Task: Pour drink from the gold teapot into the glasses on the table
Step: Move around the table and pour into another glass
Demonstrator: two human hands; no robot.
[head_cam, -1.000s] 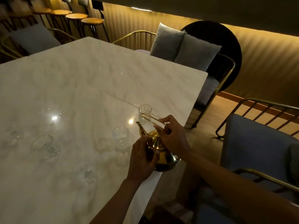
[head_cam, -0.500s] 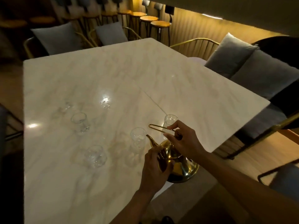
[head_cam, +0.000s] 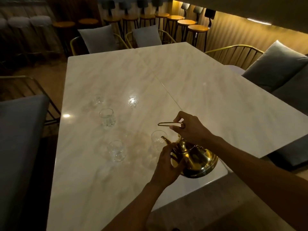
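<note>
On the white marble table (head_cam: 216, 90), four clear empty drinking glasses (head_cam: 107, 117) are seen to the left of the shiny gold metal teapot (head_cam: 196, 157), one just at its spout. The teapot body is cupped by the left hand (head_cam: 168, 165). Its thin wire handle (head_cam: 168, 125) is pinched by the right hand (head_cam: 190, 126).

A dim restaurant or lounge: marble table (head_cam: 191, 84), cushioned gold-framed chairs (head_cam: 233, 54), a row of bar stools (head_cam: 185, 22).
</note>
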